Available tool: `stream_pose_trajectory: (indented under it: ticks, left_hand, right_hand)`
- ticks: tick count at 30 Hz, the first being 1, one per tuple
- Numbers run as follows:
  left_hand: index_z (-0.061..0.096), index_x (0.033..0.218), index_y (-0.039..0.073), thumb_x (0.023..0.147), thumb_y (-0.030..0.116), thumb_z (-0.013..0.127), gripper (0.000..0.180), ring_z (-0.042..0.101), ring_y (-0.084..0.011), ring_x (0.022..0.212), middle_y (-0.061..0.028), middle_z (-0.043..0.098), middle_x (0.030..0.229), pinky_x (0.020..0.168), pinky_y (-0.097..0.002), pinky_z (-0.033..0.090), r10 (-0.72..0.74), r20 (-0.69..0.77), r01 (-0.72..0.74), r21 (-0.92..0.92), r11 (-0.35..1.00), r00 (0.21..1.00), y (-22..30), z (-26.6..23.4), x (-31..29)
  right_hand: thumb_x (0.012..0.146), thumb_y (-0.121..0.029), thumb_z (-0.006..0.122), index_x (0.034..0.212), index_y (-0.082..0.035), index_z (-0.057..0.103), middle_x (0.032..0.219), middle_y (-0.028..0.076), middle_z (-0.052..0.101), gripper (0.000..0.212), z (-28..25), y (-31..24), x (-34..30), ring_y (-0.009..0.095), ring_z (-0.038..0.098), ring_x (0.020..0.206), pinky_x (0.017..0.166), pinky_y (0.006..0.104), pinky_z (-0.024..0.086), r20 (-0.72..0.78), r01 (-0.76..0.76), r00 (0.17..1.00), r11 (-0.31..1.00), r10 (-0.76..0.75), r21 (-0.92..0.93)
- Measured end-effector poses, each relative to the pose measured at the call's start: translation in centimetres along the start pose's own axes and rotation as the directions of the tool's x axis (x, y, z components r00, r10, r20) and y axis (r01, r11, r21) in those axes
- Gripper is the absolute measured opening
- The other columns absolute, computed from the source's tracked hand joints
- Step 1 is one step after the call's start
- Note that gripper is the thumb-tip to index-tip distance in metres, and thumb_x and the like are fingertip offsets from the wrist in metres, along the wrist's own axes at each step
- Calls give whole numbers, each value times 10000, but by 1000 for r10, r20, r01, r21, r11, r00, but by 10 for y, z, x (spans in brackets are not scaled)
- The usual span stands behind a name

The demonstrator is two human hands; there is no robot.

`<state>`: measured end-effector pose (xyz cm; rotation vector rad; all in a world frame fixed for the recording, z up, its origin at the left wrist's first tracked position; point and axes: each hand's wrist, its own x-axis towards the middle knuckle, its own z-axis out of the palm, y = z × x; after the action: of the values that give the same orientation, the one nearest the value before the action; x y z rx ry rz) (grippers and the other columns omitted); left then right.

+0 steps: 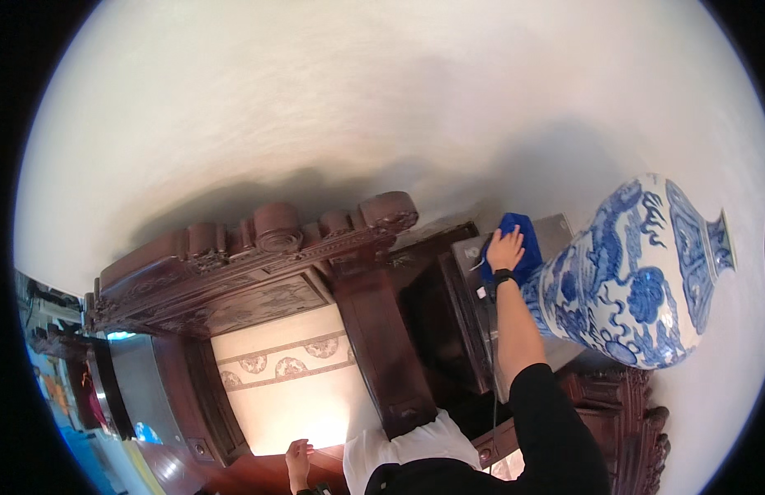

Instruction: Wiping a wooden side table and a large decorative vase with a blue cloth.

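My right hand (505,250) lies flat on a blue cloth (524,229), fingers stretched out and a little apart. The cloth rests on the grey top of a dark wooden stand (555,235), pressed under my palm. Right beside it stands a large blue-and-white porcelain vase (630,280), its narrow foot close to the cloth; it looks tilted in this view. My left hand (298,460) is low in the picture, in front of the carved wooden settee, with fingers loosely bent and apart and nothing visible in it.
A carved dark wooden settee (275,231) with a pale patterned back panel (291,363) stands along the white wall (316,99). More carved furniture (613,396) is below the vase. A thin cable (494,412) hangs down by the stand.
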<state>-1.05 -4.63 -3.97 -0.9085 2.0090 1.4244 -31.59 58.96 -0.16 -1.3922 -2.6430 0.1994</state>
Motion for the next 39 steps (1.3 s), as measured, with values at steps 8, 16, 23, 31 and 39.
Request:
stream_pose_trajectory:
  ticks: [8, 16, 23, 31, 39]
  left_hand:
    - [604, 1007, 12, 926, 238, 484, 269, 643, -161, 728, -94, 664, 831, 634, -258, 466, 135, 70, -143, 111, 983, 988, 12, 11, 19]
    - [603, 1003, 11, 926, 199, 515, 222, 636, -150, 724, -82, 665, 825, 641, -251, 450, 217, 188, -237, 96, 967, 958, 25, 27, 25]
    - [605, 1015, 1, 922, 171, 500, 220, 640, -157, 724, -87, 667, 816, 641, -251, 455, 255, 252, -292, 121, 949, 933, 24, 27, 22]
    - [604, 1011, 12, 935, 221, 492, 249, 642, -157, 742, -86, 663, 823, 645, -248, 469, 289, 302, -359, 211, 909, 909, 30, 23, 18]
    - [605, 1007, 12, 936, 227, 487, 256, 649, -164, 748, -89, 665, 831, 648, -259, 473, 307, 314, -388, 239, 890, 898, 35, 29, 12]
  right_hand:
    - [959, -399, 327, 1259, 60, 486, 1507, 29, 236, 571, -12, 7, -68, 234, 224, 1375, 1107, 442, 169, -34, 267, 964, 955, -265, 131]
    - [949, -349, 399, 1208, 62, 510, 1493, 49, 261, 499, -33, 59, -149, 232, 248, 1363, 1109, 419, 170, -52, 562, 822, 795, -566, 227]
    - [948, -336, 409, 1199, 44, 522, 1484, 32, 283, 470, -81, 131, -208, 207, 253, 1361, 1114, 392, 170, 105, 657, 713, 712, -694, 248]
    - [950, -325, 407, 1207, 8, 533, 1485, 19, 282, 439, -107, 196, -240, 195, 258, 1360, 1115, 384, 176, 133, 695, 666, 675, -734, 246]
    - [920, -303, 475, 849, 48, 597, 1468, 30, 320, 378, -121, 241, -247, 199, 285, 1350, 1100, 389, 221, 110, 689, 680, 683, -725, 243]
